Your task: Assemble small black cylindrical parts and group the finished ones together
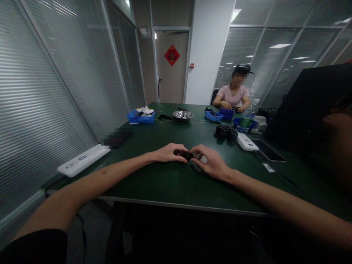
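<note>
Just above the dark green table, my left hand is closed around a small, dark, elongated part. Its thumb lies along the near side and its fingers along the far side. The fingertips of my right hand pinch the right end of the same part. What kind of part it is cannot be made out, and the fingers hide both of its ends. Between the right thumb and fingers a small pale patch shows, too unclear to name.
Beyond my hands stand a steel bowl, a blue basket with pale items, and smaller blue trays. To the right are black round pieces, a bottle, a white power bank and a phone. A person sits opposite.
</note>
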Demonstrator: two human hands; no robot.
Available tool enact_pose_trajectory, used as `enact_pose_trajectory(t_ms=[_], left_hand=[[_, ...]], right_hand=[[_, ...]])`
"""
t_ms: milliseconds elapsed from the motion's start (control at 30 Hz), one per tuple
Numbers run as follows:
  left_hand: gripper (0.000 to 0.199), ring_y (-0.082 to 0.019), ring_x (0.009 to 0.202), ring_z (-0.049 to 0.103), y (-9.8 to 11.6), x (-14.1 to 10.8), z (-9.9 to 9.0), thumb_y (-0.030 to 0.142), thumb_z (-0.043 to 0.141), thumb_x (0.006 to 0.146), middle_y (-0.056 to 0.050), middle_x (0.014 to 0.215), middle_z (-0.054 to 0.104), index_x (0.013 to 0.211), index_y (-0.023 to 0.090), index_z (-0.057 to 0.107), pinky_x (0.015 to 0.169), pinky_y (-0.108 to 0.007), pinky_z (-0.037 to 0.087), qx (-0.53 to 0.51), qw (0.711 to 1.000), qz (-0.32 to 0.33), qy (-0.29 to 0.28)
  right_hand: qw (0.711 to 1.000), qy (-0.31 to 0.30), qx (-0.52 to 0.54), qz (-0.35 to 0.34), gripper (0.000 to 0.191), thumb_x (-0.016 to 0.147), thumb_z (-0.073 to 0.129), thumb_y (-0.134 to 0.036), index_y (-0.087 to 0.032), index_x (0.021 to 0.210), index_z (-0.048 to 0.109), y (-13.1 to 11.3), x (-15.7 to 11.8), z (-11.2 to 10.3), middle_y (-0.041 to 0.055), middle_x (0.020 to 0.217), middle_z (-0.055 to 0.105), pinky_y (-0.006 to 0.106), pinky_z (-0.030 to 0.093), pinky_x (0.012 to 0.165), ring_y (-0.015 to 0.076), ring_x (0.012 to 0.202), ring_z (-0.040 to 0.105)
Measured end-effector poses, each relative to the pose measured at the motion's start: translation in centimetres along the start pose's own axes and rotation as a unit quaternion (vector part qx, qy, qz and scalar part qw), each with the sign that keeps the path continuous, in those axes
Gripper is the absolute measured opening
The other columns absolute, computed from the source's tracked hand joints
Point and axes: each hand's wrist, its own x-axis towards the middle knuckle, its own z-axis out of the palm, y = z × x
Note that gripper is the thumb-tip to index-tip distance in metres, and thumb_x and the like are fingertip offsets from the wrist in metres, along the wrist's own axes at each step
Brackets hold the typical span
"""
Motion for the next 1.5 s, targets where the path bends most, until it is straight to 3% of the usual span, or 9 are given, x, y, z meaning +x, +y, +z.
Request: enact_pose_trajectory(t_ms=[133, 367, 467, 600, 700, 867, 1133, 1333, 1500], left_hand=[[0.039, -0.016, 0.086, 0.057, 0.19, -0.04, -0.16, 0.048, 0.073, 0.09, -0.004, 0.099, 0.061, 0.114, 0.017, 0.072, 0.076, -0.028, 0.043, 0.002, 1.0, 0.015, -0.006], [0.037, -0.018, 0.092, 0.057, -0.03, 0.03, -0.24, 0.046, 0.073, 0.091, -0.006, 0.106, 0.061, 0.116, 0.019, 0.073, 0.079, -0.029, 0.043, 0.023, 1.0, 0.018, -0.01], [0.037, -0.019, 0.097, 0.058, -0.07, 0.08, -0.31, 0.045, 0.075, 0.09, -0.008, 0.114, 0.061, 0.118, 0.02, 0.073, 0.081, -0.03, 0.043, 0.023, 0.999, 0.02, -0.009], [0.036, -0.018, 0.094, 0.058, -0.01, 0.08, -0.4, 0.045, 0.074, 0.09, -0.006, 0.11, 0.062, 0.116, 0.019, 0.074, 0.079, -0.029, 0.043, 0.001, 1.0, 0.004, -0.017], [0.035, -0.018, 0.095, 0.059, -0.02, 0.07, -0.42, 0.045, 0.072, 0.092, -0.006, 0.11, 0.062, 0.114, 0.017, 0.073, 0.082, -0.029, 0.043, -0.003, 1.0, 0.015, -0.02], [0.037, -0.019, 0.094, 0.059, -0.04, 0.11, -0.4, 0.047, 0.071, 0.092, -0.006, 0.107, 0.062, 0.112, 0.016, 0.073, 0.081, -0.029, 0.044, 0.001, 1.0, 0.003, -0.021], [0.038, -0.019, 0.095, 0.059, -0.03, 0.01, -0.44, 0.046, 0.07, 0.093, -0.007, 0.11, 0.063, 0.119, 0.018, 0.072, 0.082, -0.03, 0.044, -0.019, 0.999, -0.003, -0.027], [0.035, -0.019, 0.096, 0.059, 0.07, -0.07, -0.58, 0.045, 0.069, 0.094, -0.006, 0.109, 0.062, 0.117, 0.018, 0.072, 0.081, -0.03, 0.044, -0.015, 0.999, -0.014, -0.033], [0.038, -0.019, 0.096, 0.059, 0.34, 0.02, -0.55, 0.046, 0.071, 0.092, -0.006, 0.109, 0.063, 0.119, 0.019, 0.072, 0.082, -0.03, 0.044, -0.017, 0.999, -0.016, -0.029]], right_hand=[[1.0, 0.013, 0.002, 0.014, 0.033, 0.096, 0.068, -0.029, -0.022, 0.127, 0.058, -0.02, 0.01, 0.09, 0.0079, 0.113, 0.067, 0.037, 0.058, 0.08, 0.0208, 0.088, 0.068], [1.0, -0.004, -0.01, -0.007, 0.025, 0.099, 0.064, -0.029, -0.022, 0.123, 0.064, 0.2, 0.1, 0.16, 0.0088, 0.113, 0.065, 0.038, 0.059, 0.081, 0.0212, 0.091, 0.067], [0.999, -0.011, -0.008, -0.031, 0.03, 0.1, 0.06, -0.022, -0.025, 0.13, 0.062, 0.21, 0.07, 0.15, 0.0099, 0.123, 0.062, 0.042, 0.059, 0.089, 0.0234, 0.102, 0.066], [0.999, -0.012, 0.001, -0.051, 0.034, 0.099, 0.058, -0.019, -0.027, 0.132, 0.061, 0.03, 0.13, 0.07, 0.0096, 0.125, 0.063, 0.046, 0.056, 0.098, 0.0257, 0.114, 0.063], [1.0, -0.002, 0.008, -0.028, 0.034, 0.098, 0.063, -0.027, -0.025, 0.132, 0.06, -0.01, 0.26, 0.1, 0.0104, 0.125, 0.063, 0.043, 0.059, 0.091, 0.0249, 0.105, 0.066], [1.0, 0.012, -0.006, 0.02, 0.022, 0.098, 0.065, -0.03, -0.021, 0.119, 0.064, 0.25, 0.3, 0.28, 0.0083, 0.108, 0.066, 0.039, 0.059, 0.082, 0.0217, 0.09, 0.067], [1.0, 0.0, 0.015, -0.019, 0.028, 0.098, 0.063, -0.026, -0.024, 0.126, 0.062, 0.23, 0.29, 0.17, 0.0093, 0.121, 0.064, 0.041, 0.058, 0.087, 0.0225, 0.097, 0.067], [1.0, -0.002, 0.002, 0.025, 0.023, 0.098, 0.065, -0.031, -0.022, 0.12, 0.065, 0.46, 0.19, 0.13, 0.0073, 0.107, 0.067, 0.039, 0.059, 0.081, 0.0215, 0.089, 0.067], [1.0, -0.012, 0.023, -0.006, 0.027, 0.097, 0.064, -0.024, -0.024, 0.124, 0.063, 0.37, 0.11, 0.21, 0.0085, 0.121, 0.064, 0.039, 0.058, 0.086, 0.0211, 0.097, 0.067]])
